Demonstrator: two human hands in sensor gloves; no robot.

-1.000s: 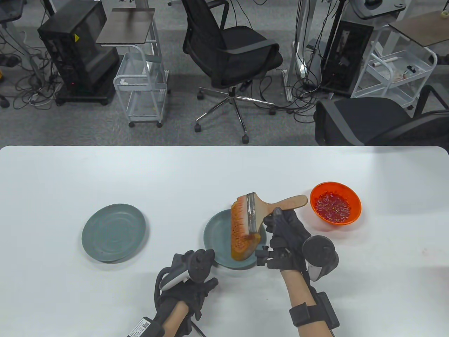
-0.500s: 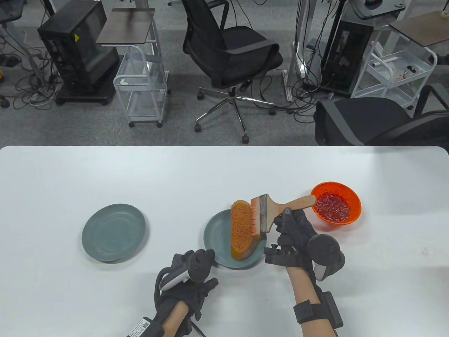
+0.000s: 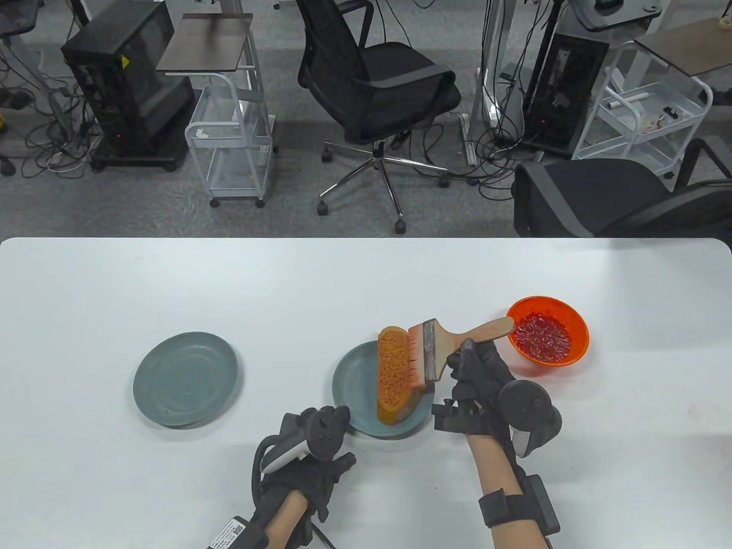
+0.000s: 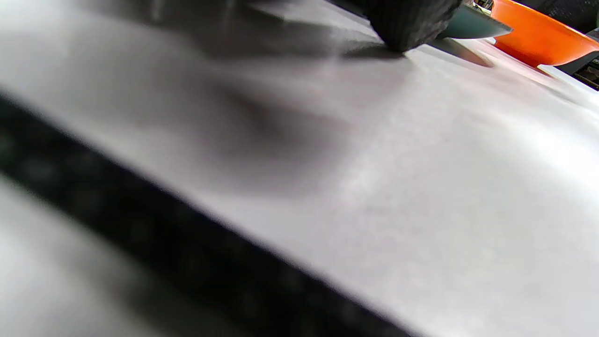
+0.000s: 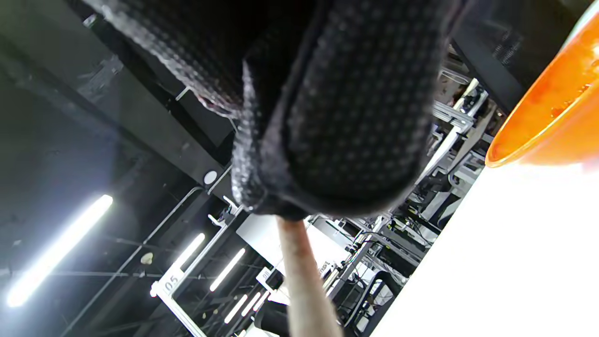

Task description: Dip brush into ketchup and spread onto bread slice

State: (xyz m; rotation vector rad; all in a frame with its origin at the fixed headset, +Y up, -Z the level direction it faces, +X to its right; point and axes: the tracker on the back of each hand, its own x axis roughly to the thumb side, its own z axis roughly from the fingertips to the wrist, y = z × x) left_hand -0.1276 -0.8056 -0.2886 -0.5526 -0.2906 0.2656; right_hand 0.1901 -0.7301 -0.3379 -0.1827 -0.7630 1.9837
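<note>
Right hand [image 3: 477, 380] is up off the table [image 3: 366, 274], forearm coming in from the bottom edge, fingers wrapped around the wooden handle of the brush [image 3: 443, 346]. The handle points up and right, its end over the near rim of the orange bowl [image 3: 577, 331] of ketchup [image 3: 542, 337]. The bristles point left and sit on the right edge of the bread [image 3: 393, 374], which lies lengthwise on the right-hand plate [image 3: 354, 389], orange-stained on top. In the right wrist view a gloved finger [image 5: 346, 117] fills the top, the handle running down from it.

Left hand [image 3: 311, 457] lies low on the table just left of that plate, knuckles forward; whether its fingers are curled or spread, I can't tell. A second plate [image 3: 186, 387] sits well off to the left.
</note>
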